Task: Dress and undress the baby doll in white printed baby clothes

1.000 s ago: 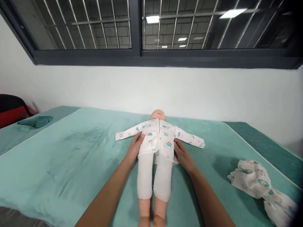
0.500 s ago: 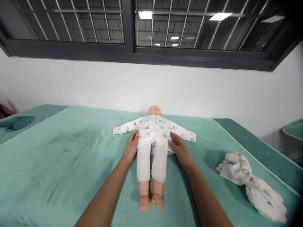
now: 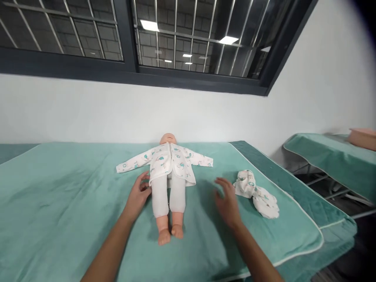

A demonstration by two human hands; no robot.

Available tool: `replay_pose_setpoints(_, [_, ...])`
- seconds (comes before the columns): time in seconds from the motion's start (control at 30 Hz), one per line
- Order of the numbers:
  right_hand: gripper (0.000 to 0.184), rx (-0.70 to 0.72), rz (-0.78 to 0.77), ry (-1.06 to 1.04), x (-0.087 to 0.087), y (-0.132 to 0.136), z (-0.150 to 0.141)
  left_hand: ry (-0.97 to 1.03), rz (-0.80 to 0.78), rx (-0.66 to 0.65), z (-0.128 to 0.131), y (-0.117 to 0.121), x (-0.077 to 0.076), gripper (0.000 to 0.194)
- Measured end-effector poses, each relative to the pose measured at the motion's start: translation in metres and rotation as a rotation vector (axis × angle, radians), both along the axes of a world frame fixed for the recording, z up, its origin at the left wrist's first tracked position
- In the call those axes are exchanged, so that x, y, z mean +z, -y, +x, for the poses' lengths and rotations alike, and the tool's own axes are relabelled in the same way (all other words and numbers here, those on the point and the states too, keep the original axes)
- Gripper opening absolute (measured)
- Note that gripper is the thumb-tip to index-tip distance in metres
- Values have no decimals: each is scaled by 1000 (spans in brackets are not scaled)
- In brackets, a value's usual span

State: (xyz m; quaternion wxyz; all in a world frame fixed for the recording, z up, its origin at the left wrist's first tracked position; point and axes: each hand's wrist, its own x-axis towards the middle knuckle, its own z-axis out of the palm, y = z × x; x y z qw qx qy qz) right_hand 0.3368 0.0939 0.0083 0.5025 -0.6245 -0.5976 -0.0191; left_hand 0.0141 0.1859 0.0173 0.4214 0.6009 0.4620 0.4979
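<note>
The doll [image 3: 160,197] lies on its back on the green-covered worktop [image 3: 88,203], head towards the wall [image 3: 202,117]. I'd say the dressing is well along: the patterned jacket [image 3: 161,160] is on, sleeves spread wide, though its front parts towards the hem. What looks left is the crumpled cloth bundle [image 3: 260,199], lying apart on the right. The left hand [image 3: 141,190] is loosely curled at the jacket's edge, gripping nothing I can see; the right hand [image 3: 225,197], blurred but seemingly open and bare, hangs between doll and bundle. The wall closes off the far side; another covered worktop [image 3: 326,152] stands right.
</note>
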Motion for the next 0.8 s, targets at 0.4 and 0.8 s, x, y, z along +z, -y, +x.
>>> replay_pose_setpoints(0.4, [45,-282,-571,62,40,33,96,-345,229,308,7,32,12,30])
replay_pose_setpoints(0.8, [39,762,-255,-1080,126,-10,-104,83,-3,-306,61,99,86,44])
